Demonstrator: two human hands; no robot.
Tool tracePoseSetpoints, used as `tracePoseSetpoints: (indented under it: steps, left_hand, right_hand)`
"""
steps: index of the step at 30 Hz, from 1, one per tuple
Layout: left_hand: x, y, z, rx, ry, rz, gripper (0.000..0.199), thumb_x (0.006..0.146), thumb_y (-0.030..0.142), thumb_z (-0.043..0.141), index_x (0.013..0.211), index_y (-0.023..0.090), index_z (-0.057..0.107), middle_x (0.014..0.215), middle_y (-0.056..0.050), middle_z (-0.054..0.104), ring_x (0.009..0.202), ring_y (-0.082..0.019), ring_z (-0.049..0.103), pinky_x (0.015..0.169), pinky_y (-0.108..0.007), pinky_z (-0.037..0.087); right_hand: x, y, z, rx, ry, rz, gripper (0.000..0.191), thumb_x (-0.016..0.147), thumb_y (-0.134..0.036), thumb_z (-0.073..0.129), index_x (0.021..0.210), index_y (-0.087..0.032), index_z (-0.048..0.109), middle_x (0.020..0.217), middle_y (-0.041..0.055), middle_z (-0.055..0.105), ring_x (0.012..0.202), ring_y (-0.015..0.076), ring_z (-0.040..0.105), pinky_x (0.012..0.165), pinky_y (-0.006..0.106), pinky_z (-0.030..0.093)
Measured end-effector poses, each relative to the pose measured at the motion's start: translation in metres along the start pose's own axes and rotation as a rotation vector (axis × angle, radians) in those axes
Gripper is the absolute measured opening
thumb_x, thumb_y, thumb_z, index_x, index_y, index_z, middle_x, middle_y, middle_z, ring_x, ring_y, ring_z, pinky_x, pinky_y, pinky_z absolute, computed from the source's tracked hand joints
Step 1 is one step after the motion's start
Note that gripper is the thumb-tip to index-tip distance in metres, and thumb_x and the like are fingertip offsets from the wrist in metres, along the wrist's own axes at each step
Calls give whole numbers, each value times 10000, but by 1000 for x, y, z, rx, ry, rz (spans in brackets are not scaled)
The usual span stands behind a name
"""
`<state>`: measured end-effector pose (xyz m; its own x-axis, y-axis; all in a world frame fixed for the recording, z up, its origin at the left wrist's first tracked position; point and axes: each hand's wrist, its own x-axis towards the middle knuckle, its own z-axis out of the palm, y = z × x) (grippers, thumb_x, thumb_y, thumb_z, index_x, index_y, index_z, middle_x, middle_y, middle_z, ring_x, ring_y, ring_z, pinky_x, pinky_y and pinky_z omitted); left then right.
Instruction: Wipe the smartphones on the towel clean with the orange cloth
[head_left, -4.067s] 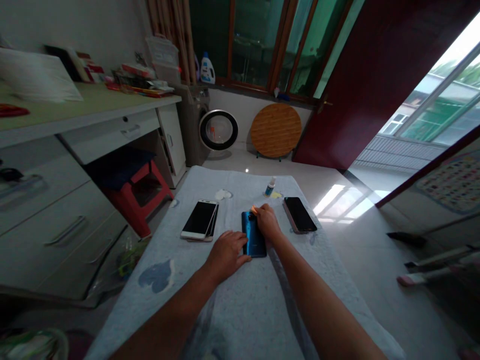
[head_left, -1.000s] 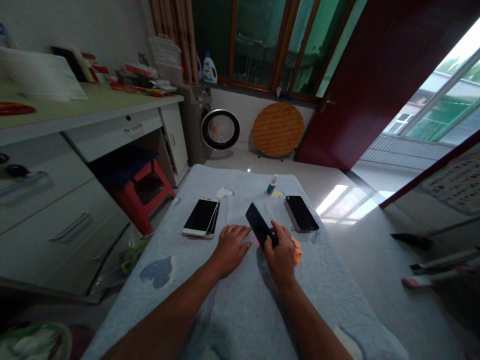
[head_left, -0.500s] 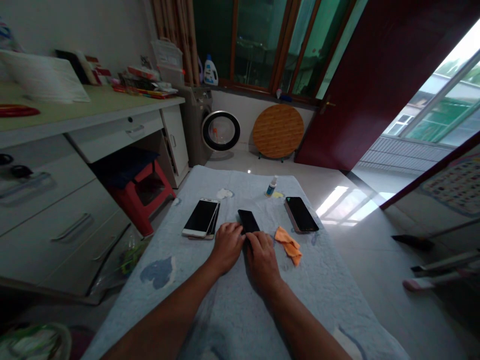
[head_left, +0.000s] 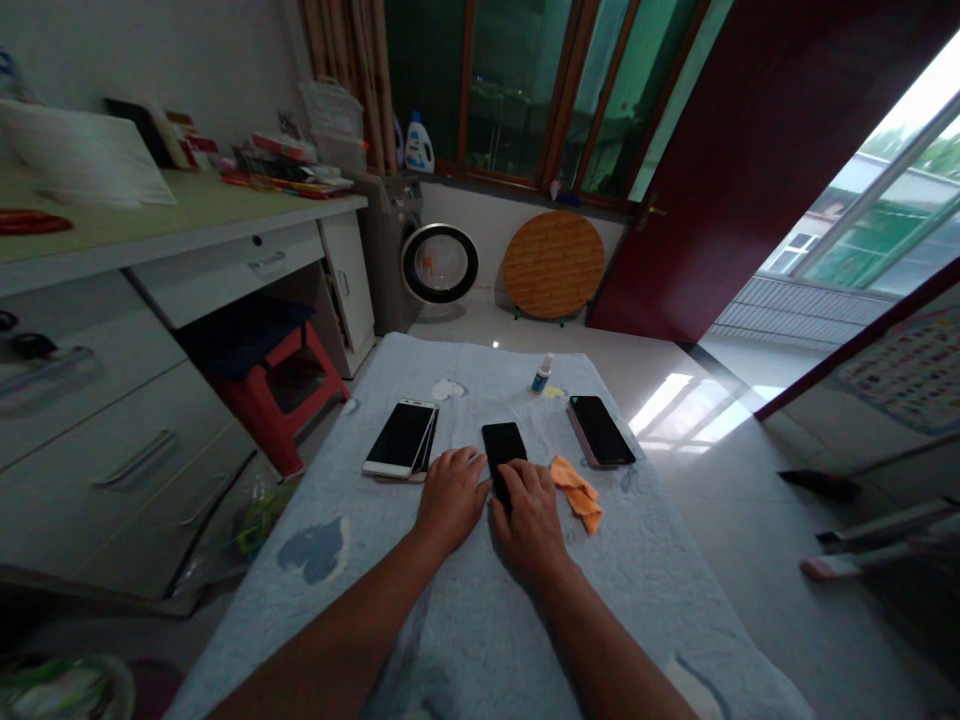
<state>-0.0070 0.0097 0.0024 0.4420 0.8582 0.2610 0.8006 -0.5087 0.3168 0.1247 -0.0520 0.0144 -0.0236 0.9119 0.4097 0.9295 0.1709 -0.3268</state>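
A black smartphone (head_left: 504, 438) lies screen up on the light blue cloth, its lower part covered by my right hand (head_left: 532, 515). The fingers of that hand rest flat on the phone, with the thumb spread off to the left. Beside the phone's left edge is my left hand (head_left: 451, 498), palm down, fingers loosely stretched and nothing seen in them. An orange cloth (head_left: 577, 492) lies crumpled just right of my right hand. Left of my hands, a white-framed phone (head_left: 400, 438) overlaps another phone (head_left: 430, 455) beneath it.
Farther right lies a dark-screened phone (head_left: 601, 430) that looks stacked on something. A small spray bottle (head_left: 541, 375) stands near the far edge of the cloth-covered surface (head_left: 315, 640). A red stool (head_left: 285, 390) and a drawer desk (head_left: 172, 400) flank the left side.
The black phone has turned from a tilted pose to lying flatter, showing more screen. My left fingers have come off it, and my right fingers have spread over its lower part.
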Motion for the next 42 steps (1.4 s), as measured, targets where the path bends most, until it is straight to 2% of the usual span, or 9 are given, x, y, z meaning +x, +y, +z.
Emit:
tracePoseSetpoints:
  steps: [3,7,15,21,24,27,33,37,42]
  left_hand:
    - [0,-2,2,-6,3,-8,311,896,214,538,1201,205,597,1235,-77,597,1159,-254,491,1016,-403,376]
    - [0,-4,3,-19,-8,-13,313,910,179,495,1204,199,599,1249,-81,592,1167,-247,490,1027,-406,370]
    - [1,-3,-1,-35,-5,-2,332,896,140,466,1189,196,612,1248,-77,599,1149,-257,501,1017,-408,381]
    - [1,-5,1,-47,-8,-12,343,883,150,485,1195,190,620,1251,-93,605,1169,-272,495,1019,-428,383]
    - [1,-6,3,-54,-13,-5,335,878,176,511,1193,187,625,1257,-98,603,1170,-276,495,1021,-434,382]
    - [1,-7,3,-55,-18,-1,335,880,178,512,1196,193,622,1259,-91,602,1167,-268,496,1018,-428,383]
    - [1,-8,3,-54,-27,7,341,883,174,511,1207,186,614,1265,-96,596,1176,-266,493,1022,-431,378]
    - [1,-9,3,-64,-27,8,342,879,179,520,1207,187,616,1268,-94,596,1176,-266,493,1023,-427,381]
    - [1,-9,4,-75,-36,0,342,875,178,525,1204,191,618,1273,-93,594,1185,-259,491,1044,-427,365]
  right_hand:
    - [2,1,0,-154,22,148,540,822,-373,596,1295,-124,520,1268,181,499,1137,339,431,980,487,350]
    - [5,1,2,-207,-69,248,620,809,-449,597,1329,-128,496,1148,175,557,1033,334,479,911,471,375]
    - [5,6,2,-96,113,179,616,682,-279,643,1270,-145,516,1023,161,568,949,332,471,841,479,411]
    - [8,13,-22,-16,210,136,595,691,-282,626,1256,-143,506,1073,147,549,1008,316,460,885,481,426]
    - [16,37,-39,-36,284,166,574,707,-322,613,1244,-143,518,1073,143,560,997,305,475,882,469,425]
    - [27,75,-55,-108,335,232,578,683,-349,615,1214,-131,546,1068,154,582,991,306,492,887,461,411]
    - [47,145,-69,-224,332,369,533,671,-385,594,1135,-122,600,974,156,631,919,291,539,887,438,373]
    - [47,166,-62,-244,279,396,542,662,-397,594,1129,-123,612,959,149,639,902,286,544,872,421,375]
    - [41,174,-49,-248,253,379,531,683,-410,589,1133,-129,606,959,145,638,901,285,541,861,419,373]
